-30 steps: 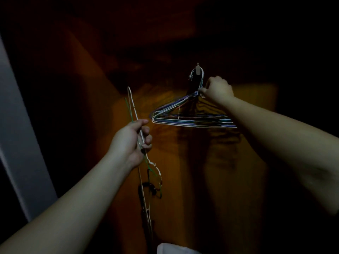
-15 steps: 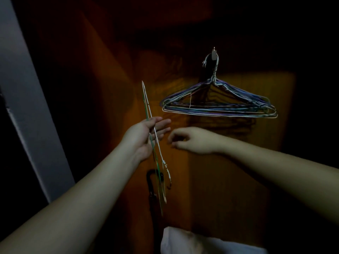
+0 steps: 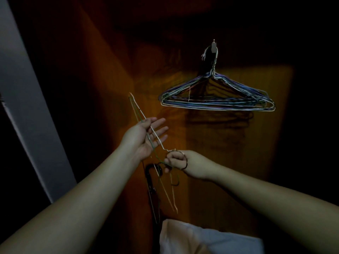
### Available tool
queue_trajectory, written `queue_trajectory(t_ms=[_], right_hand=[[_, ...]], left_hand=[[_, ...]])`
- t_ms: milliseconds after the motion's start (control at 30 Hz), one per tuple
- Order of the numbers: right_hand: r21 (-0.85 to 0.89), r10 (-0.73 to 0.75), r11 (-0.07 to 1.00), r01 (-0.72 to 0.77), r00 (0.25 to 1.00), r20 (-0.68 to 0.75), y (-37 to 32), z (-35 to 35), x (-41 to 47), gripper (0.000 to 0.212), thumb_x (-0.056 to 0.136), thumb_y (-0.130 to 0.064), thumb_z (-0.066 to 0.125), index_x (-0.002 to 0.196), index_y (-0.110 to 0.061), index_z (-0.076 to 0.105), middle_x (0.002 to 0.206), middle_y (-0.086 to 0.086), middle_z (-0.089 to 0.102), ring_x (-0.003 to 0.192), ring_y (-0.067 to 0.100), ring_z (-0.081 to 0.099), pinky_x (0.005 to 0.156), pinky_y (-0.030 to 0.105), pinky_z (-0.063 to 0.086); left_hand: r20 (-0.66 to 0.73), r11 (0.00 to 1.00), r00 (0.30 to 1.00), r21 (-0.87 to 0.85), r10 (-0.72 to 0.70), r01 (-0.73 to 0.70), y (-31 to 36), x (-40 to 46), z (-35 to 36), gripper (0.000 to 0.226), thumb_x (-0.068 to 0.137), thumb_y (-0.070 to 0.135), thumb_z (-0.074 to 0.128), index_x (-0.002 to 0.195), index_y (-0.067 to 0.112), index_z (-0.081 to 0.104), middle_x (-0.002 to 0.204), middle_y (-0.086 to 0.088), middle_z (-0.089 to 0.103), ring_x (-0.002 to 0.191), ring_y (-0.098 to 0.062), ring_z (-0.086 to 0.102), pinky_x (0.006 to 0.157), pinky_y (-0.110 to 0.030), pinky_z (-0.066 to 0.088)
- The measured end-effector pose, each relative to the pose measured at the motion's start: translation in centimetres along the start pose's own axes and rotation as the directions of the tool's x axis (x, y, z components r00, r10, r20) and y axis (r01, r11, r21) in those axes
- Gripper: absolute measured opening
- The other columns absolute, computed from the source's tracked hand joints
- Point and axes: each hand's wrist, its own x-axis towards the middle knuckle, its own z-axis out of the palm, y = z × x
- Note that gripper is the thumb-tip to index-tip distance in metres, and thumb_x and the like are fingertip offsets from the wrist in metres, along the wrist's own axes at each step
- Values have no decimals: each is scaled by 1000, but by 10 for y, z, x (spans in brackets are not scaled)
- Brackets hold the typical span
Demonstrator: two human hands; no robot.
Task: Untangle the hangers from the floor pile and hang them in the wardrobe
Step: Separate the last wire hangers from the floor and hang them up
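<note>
Wire, thin and pale, makes up the two or so loose hangers lying across the left hand, whose fingers are spread wide and only support them. At about four o'clock from it, the right hand has its fingers curled round the hook ends of those hangers. A bundle of hung hangers sits at one o'clock, well apart, on a small hook on the wardrobe's back panel.

The risk, as I judge it, is that the crossed wires snag as one is drawn free, dragging its neighbour off the flat left palm; a clumsy lift could also knock the crowded bundle off its small hook.

The wardrobe is orange-brown wood, dimly lit. A pale grey door edge runs at nine o'clock, white cloth at six.
</note>
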Motion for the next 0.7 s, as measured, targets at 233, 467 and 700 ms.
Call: queue_trajectory(t_ms=[233, 467, 700], right_hand=[[54, -100, 992, 113, 973, -208, -6, -13, -13, 40, 96, -14, 58, 129, -33, 47, 76, -2, 64, 75, 7, 64, 81, 25, 52], [-294, -268, 933, 208, 947, -179, -16, -22, -17, 25, 94, -17, 62, 111, -35, 62, 85, -9, 68, 70, 6, 63, 67, 22, 51], [-266, -271, 952, 153, 828, -492, -27, -36, -27, 18, 98, -18, 55, 93, -34, 62, 81, -17, 63, 74, -7, 58, 65, 7, 41]], left_hand=[[17, 999, 999, -18, -41, 41, -5, -1, -4, 18, 106, 18, 35, 103, 11, 52, 84, -7, 75, 67, -20, 73, 51, -28, 57], [68, 988, 986, 4, -155, 155, -11, -7, 5, 20, 106, 20, 36, 102, 9, 53, 78, -9, 75, 61, -21, 73, 42, -28, 55], [17, 964, 986, 212, -167, 160, -16, -8, -7, 18, 103, 20, 42, 103, 13, 58, 63, 3, 65, 35, -6, 41, 31, -12, 21]])
